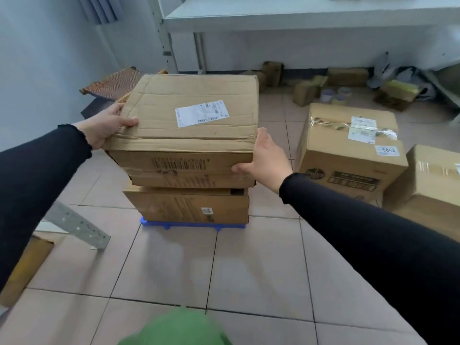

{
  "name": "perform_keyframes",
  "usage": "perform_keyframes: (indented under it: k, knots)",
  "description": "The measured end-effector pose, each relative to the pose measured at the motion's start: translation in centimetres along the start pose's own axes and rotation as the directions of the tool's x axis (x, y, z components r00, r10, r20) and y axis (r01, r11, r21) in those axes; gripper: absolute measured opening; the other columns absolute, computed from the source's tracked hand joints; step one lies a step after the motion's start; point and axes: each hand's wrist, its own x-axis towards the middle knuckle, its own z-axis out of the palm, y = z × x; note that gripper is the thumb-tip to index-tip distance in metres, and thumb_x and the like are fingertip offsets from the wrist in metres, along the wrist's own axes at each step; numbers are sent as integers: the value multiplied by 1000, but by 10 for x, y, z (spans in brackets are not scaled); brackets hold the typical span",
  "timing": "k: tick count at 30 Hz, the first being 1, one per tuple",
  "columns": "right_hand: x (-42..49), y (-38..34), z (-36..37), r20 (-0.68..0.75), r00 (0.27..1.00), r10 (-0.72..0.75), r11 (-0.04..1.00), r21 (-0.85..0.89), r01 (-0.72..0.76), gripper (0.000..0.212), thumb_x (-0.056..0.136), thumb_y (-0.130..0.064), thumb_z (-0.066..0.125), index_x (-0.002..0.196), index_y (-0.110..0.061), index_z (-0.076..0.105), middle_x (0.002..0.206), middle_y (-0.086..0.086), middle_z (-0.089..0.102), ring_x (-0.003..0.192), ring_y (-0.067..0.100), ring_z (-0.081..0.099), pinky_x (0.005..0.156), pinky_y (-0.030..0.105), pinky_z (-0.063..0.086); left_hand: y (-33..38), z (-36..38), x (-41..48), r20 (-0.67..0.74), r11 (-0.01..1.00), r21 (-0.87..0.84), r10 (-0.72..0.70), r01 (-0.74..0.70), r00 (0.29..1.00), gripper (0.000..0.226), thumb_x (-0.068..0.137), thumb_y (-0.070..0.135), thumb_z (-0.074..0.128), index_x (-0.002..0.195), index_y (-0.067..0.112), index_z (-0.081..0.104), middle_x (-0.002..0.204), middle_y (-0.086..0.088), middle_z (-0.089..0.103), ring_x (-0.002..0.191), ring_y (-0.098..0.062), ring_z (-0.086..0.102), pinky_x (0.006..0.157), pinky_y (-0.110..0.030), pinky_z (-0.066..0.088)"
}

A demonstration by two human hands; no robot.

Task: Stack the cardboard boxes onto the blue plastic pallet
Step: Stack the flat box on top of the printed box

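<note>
A blue plastic pallet [191, 224] lies on the tiled floor, mostly hidden under a cardboard box [189, 206]. A second, creased cardboard box [191, 120] with a white label sits on top of that one. My left hand [107, 127] grips the top box's left edge, thumb over the lid. Against its right side, near the front corner, presses my right hand [265, 161], thumb on the front face. Two more cardboard boxes stand on the floor to the right, one with a "5842" sticker [348, 155] and one at the frame's edge [430, 188].
A white table [298, 16] runs along the back wall, with small parcels and tape rolls [333, 94] on the floor beneath. A perforated metal bar [77, 226] and flat cardboard [25, 267] lie at the left. A patterned board [112, 83] leans behind the stack.
</note>
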Motion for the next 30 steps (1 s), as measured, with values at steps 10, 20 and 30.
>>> perform_keyframes:
  k: [10, 20, 30]
  knots:
    - [5, 1, 11, 91, 996, 9, 995, -99, 0, 82, 75, -49, 83, 134, -14, 39, 131, 8, 56, 107, 30, 65, 87, 47, 57, -19, -5, 22, 12, 980, 192, -52, 49, 999, 85, 92, 28, 75, 162, 30, 27, 155, 2, 44, 135, -28, 47, 112, -47, 39]
    - [1, 94, -119, 111, 994, 5, 838, -543, 57, 97, 86, -54, 71, 160, -12, 25, 162, 10, 36, 149, 29, 32, 117, 45, 33, 104, 118, -32, 324, 222, 846, 507, -485, 798, 77, 98, 44, 61, 163, 23, 27, 167, -1, 29, 152, -26, 30, 119, -50, 31]
    - [-86, 230, -255, -47, 969, 244, 755, -617, -220, 115, 79, -61, 75, 162, -7, 17, 166, 13, 27, 152, 32, 26, 121, 44, 27, 212, 376, -127, 598, 144, 597, 576, -790, 557, 88, 92, 47, 69, 163, 18, 26, 167, -4, 30, 153, -23, 28, 121, -42, 29]
